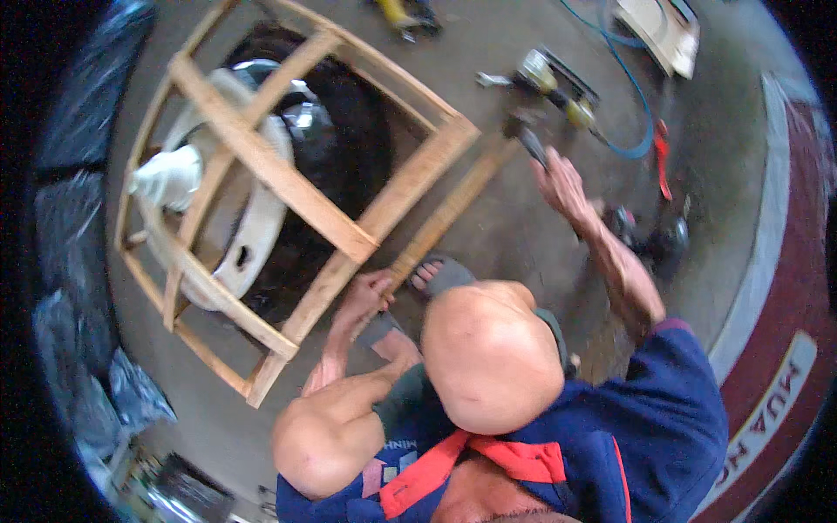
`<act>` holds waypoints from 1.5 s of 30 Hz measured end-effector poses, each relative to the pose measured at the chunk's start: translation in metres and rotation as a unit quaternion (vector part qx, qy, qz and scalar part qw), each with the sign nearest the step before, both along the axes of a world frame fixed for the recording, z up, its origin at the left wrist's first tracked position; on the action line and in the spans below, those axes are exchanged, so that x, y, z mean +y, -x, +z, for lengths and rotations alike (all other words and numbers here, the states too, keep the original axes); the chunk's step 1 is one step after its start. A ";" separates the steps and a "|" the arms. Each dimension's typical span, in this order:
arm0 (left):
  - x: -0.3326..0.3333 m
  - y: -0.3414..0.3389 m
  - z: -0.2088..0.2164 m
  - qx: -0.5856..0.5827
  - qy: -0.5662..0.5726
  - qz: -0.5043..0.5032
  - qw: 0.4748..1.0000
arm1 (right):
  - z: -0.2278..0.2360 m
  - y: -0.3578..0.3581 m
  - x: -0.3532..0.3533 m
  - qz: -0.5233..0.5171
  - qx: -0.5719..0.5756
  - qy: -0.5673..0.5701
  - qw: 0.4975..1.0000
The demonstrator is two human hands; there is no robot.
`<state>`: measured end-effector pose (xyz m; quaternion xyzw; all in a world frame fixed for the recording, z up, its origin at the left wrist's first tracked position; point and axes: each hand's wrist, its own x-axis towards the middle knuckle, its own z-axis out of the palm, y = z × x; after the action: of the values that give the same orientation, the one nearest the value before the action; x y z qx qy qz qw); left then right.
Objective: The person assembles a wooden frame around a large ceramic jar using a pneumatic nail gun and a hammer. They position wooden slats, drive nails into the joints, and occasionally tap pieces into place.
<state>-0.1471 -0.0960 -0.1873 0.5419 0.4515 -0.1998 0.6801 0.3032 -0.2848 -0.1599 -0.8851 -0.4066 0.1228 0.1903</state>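
Observation:
My left hand (370,292) is closed around the near end of a long wooden strip (449,213), which lies slanted beside the crate. In my right hand (565,187) is the dark handle of a hammer (534,148); its blurred head is at the strip's far end, and I cannot tell whether they touch. Left of the strip stands an open wooden crate frame (288,192) of nailed slats. Inside it sits a machine with a cream-white rounded housing (266,227), a white ribbed part (170,179) and a large black body (357,122).
A yellow-and-black air nailer (549,83) with a blue hose (643,131) lies beyond the hammer. Right of it are a red tool (663,161) and dark objects (667,240). Plastic-wrapped bundles (74,288) line the left side. A maroon banner (776,375) edges the right.

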 end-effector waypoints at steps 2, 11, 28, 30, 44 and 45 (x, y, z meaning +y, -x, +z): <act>0.004 0.003 0.021 0.027 -0.008 -0.017 0.999 | -0.004 0.025 0.002 -0.101 0.051 0.021 0.993; -0.032 0.021 0.074 -0.095 -0.241 -0.074 0.963 | 0.001 0.029 -0.047 -0.148 -0.145 -0.042 0.977; 0.093 -0.072 0.330 -0.302 -0.624 -0.285 0.662 | 0.253 0.021 0.019 0.297 0.182 -0.005 0.937; 0.117 -0.103 0.342 -0.338 -0.724 -0.202 0.566 | 0.256 0.024 0.006 0.204 0.163 -0.057 0.964; 0.273 -0.161 0.206 -0.180 -0.418 0.132 0.880 | 0.251 0.056 -0.003 0.012 0.010 -0.045 0.999; 0.282 -0.167 0.201 -0.193 -0.374 0.158 0.893 | 0.248 0.066 0.013 0.004 0.043 -0.049 0.998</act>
<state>0.0198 0.1862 0.0139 0.7055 0.4322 0.2026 0.5239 0.2367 -0.2722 0.0885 -0.8666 -0.4075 0.1418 0.2506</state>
